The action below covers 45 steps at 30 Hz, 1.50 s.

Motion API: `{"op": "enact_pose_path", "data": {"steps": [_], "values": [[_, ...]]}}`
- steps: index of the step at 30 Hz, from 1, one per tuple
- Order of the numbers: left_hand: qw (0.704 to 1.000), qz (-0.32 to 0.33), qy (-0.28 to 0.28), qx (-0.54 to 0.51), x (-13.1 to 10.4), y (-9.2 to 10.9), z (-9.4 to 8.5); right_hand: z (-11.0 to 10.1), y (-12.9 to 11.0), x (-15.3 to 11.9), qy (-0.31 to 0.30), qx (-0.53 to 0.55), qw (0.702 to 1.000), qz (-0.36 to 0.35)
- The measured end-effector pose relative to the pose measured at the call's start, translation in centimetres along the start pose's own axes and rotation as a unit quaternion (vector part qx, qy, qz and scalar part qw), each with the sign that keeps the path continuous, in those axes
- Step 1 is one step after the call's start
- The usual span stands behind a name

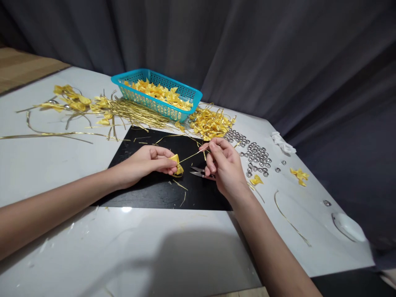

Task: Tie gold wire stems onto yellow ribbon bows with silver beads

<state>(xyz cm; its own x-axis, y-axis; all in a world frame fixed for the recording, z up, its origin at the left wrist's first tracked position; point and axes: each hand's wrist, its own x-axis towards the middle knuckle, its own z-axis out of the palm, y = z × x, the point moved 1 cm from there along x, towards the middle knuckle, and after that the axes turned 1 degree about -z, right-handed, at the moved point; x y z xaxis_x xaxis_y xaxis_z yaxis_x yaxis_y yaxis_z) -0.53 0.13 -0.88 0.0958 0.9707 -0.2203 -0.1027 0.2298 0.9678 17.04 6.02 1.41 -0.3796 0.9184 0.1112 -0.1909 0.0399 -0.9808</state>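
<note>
Between its thumb and fingers, my left hand [154, 161] pinches a yellow ribbon bow [176, 165] above the black mat [148, 194]. A thin gold cord [191, 156] runs taut from the bow up to the right, where my right hand [221, 159] pinches it with thumb and index finger. Small thread snips [201, 173] sit below my right hand, blades pointing left; their handle end is hidden by the hand, so whether its lower fingers hold them is unclear. Gold cord scraps [180, 185] lie on the mat.
A teal basket [154, 103] of yellow bows stands behind the mat. Gold cords [136, 113] lie before it, with loose bows [72, 99] left and a bow pile [212, 123] right. Silver beads [258, 156], white tissue [283, 142] and a white object [349, 227] are farther right.
</note>
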Motion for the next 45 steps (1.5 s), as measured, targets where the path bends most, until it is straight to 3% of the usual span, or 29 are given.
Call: {"op": "enact_pose_path", "data": {"steps": [20,29,35,41,45], "values": [[0.998,-0.009,-0.049,-0.04,-0.39,0.38,-0.09,-0.13,-0.15,0.09,0.034,0.015,0.999,-0.034],[0.997,-0.005,-0.075,-0.011,-0.42,0.49,0.1,-0.19,-0.38,0.06,0.023,-0.015,0.996,-0.087],[0.994,0.028,-0.082,0.06,-0.66,0.63,0.23,0.35,-0.21,-0.21,-0.015,-0.024,0.997,-0.067],[0.998,0.002,-0.067,0.015,-0.46,0.48,0.29,0.43,-0.24,-0.28,-0.009,-0.029,0.998,-0.06],[0.997,0.023,-0.072,0.025,-0.52,0.52,0.29,0.4,-0.24,-0.2,-0.007,-0.026,0.998,-0.053]]}}
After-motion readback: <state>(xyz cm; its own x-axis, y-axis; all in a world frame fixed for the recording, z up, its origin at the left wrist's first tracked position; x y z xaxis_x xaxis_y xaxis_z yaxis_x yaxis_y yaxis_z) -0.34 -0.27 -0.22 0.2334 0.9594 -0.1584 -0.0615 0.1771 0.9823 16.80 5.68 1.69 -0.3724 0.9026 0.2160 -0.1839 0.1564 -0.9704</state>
